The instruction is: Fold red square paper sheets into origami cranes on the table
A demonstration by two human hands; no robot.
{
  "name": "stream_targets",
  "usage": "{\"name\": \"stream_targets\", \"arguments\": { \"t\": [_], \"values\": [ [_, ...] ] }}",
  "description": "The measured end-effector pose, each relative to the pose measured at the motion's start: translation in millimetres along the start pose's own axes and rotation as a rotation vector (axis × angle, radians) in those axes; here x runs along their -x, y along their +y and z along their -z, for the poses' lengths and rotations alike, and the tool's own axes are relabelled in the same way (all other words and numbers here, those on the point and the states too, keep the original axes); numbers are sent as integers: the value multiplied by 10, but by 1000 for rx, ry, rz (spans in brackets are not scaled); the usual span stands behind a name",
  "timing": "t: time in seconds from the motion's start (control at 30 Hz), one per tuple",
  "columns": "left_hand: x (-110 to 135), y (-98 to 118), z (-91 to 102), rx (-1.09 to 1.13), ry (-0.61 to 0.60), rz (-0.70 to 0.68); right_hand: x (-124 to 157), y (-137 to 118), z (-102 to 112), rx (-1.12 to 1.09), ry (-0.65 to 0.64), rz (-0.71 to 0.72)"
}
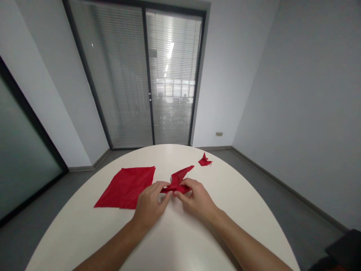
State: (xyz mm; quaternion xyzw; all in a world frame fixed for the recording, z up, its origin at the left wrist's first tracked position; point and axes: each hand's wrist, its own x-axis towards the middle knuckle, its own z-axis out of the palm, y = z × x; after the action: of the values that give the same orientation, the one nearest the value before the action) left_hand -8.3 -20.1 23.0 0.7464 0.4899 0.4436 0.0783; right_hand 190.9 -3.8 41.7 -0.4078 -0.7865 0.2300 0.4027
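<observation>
Between my two hands is a partly folded piece of red paper (178,177), with one long pointed flap rising up to the right. My left hand (150,199) pinches its left end between thumb and fingers. The right side is gripped by my right hand (199,197), thumb and index finger closed on the paper. Just left of my left hand, flat red paper sheets (126,186) lie on the table, partly covered by that hand. Farther back on the right sits a small folded red paper figure (205,160) with pointed tips.
The white table (180,241) has a rounded far edge. Beyond it stand a glass partition with blinds (172,75) and pale walls. A dark object (345,248) shows at the lower right, off the table.
</observation>
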Motion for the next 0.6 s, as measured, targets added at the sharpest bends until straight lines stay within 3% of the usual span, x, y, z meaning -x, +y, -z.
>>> {"name": "stream_targets", "arguments": {
  "t": [0.2, 0.6],
  "values": [
    [-52, 31, -1, 252, 10, 267, -4, 2, 23, 144, 14, 124],
    [-90, 12, -9, 445, 12, 373, -49, 113, 107, 365, 78, 460]
  ]
}}
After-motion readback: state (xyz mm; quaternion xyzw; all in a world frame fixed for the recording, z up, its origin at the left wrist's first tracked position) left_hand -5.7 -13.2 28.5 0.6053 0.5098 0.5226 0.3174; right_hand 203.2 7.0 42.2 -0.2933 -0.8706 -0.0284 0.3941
